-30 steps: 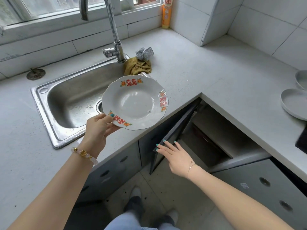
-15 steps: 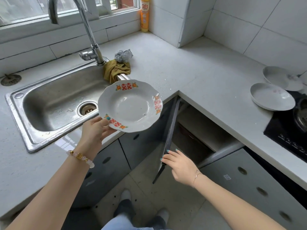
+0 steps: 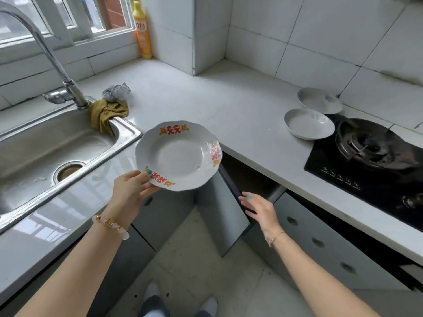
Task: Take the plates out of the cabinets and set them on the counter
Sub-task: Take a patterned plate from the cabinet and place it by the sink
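Observation:
My left hand (image 3: 131,191) pinches the near rim of a white plate (image 3: 178,156) with red and orange marks, held in the air above the counter's inner corner and the cabinet fronts. My right hand (image 3: 258,208) rests with straight fingers on the edge of the open grey cabinet door (image 3: 225,209). The dark cabinet opening (image 3: 249,177) lies behind the door; its inside is hidden. Two plain white plates (image 3: 309,123) (image 3: 319,100) sit on the counter (image 3: 217,99) at the right, beside the stove.
A steel sink (image 3: 52,147) with a tall faucet (image 3: 68,88) is at the left. A yellow cloth (image 3: 107,114) and a metal scourer (image 3: 115,90) lie on its rim. A yellow bottle (image 3: 142,30) stands by the window. A black gas stove (image 3: 375,161) fills the right.
The view has swung right, showing both counter plates and the stove. The plate in my left hand has shifted right towards the counter corner. The cabinet door has swung further towards shut under my right hand.

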Demonstrator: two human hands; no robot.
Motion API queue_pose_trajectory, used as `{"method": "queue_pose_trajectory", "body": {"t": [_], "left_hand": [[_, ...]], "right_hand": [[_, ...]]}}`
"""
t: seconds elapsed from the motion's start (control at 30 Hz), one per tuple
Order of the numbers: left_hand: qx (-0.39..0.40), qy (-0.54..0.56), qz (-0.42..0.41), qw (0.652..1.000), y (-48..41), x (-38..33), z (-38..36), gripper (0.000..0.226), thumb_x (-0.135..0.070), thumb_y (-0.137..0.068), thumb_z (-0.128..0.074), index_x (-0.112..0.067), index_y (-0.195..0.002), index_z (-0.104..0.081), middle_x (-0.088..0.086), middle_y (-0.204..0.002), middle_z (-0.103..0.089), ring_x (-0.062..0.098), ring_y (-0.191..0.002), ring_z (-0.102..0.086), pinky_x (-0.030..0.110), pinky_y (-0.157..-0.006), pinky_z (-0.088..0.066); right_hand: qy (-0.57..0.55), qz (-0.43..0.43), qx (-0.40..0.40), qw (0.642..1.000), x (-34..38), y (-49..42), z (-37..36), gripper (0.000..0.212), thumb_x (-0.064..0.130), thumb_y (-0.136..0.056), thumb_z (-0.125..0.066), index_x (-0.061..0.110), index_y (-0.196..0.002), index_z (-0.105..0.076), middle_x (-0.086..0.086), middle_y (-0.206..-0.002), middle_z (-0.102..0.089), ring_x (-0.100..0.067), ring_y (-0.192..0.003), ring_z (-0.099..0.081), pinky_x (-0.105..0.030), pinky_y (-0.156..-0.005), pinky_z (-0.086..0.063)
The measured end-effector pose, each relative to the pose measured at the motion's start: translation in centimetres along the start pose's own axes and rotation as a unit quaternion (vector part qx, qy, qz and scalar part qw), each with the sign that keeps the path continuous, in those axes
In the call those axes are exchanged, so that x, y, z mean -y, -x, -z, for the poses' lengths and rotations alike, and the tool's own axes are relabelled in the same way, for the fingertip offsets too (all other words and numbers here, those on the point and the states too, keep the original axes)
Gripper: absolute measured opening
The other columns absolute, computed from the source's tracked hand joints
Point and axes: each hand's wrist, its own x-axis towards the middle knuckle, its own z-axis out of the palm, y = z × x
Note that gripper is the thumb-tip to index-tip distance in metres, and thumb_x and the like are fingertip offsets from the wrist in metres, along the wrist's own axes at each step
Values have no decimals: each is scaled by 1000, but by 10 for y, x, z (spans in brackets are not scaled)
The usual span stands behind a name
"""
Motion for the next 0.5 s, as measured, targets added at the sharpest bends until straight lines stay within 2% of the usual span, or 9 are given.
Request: {"method": "queue_pose_trajectory", "body": {"t": [0.07,0.17,0.27,0.33,0.43,0.5], "left_hand": [[8,-3,-4,1000,3,0,-9,12,-1,-93,-49,0,-85,-57,16,-86,-66,15,-60,-70,20,-51,-56],[17,-11,-8,1000,7,0,-20,12,-2,-93,-49,-1,-85,-57,16,-86,-66,18,-64,-71,20,-50,-56],[22,-14,-9,1000,10,-2,-27,9,-3,-94,-49,0,-89,-57,16,-89,-66,23,-77,-68,21,-53,-58],[32,-16,-13,999,12,-2,-31,10,-3,-94,-49,-1,-89,-57,16,-90,-67,22,-76,-68,22,-54,-58],[41,-17,-16,999,12,-3,-36,10,-4,-94,-49,-1,-88,-58,15,-89,-67,19,-71,-70,22,-53,-58],[44,-16,-15,999,12,-5,-39,9,-4,-93,-50,-1,-89,-57,16,-90,-67,22,-75,-69,22,-52,-58]], "right_hand": [[-99,-26,-31,994,14,-4,6,24,21,-98,-45,14,-109,-65,-10,-113,-68,-23,-107,-63,-42,-99,-46],[-187,-29,-41,981,30,-10,15,31,26,-99,-40,12,-116,-62,-10,-113,-68,-24,-106,-63,-41,-95,-49],[-233,-29,-43,971,42,-13,21,35,28,-99,-36,13,-118,-61,-9,-114,-68,-24,-106,-64,-39,-91,-50],[-253,-31,-36,966,48,-13,23,34,28,-100,-35,14,-116,-61,-9,-115,-68,-24,-106,-64,-38,-89,-50],[-272,-31,-25,962,58,-10,24,36,27,-100,-34,12,-121,-59,-9,-114,-67,-25,-108,-62,-40,-94,-48],[-283,-30,-17,958,64,-10,25,37,27,-100,-33,11,-123,-58,-9,-113,-67,-26,-109,-61,-41,-96,-47]]}}
